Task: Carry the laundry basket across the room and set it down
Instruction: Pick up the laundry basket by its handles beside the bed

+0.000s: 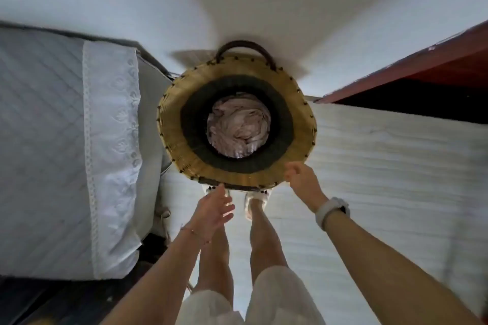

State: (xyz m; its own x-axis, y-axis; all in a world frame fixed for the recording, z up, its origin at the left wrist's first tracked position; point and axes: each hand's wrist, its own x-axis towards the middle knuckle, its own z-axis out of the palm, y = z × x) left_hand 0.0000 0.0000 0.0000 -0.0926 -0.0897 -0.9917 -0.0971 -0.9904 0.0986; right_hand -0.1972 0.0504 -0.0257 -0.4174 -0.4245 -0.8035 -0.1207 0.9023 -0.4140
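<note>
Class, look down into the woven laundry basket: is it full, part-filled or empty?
Part-filled. Pale crumpled cloth lies only at the bottom of the laundry basket; its dark inner wall shows bare all round above it.

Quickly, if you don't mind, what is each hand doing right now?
Left hand: open, fingers spread, just short of the basket rim, holding nothing.
Right hand: loosely curled at the rim; a grip cannot be told.

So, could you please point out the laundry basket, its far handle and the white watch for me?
laundry basket (174, 124): head view, on the tan woven rim, left side.
far handle (244, 44): head view, top of the dark loop.
white watch (330, 209): head view, on the band around the right wrist.
</note>
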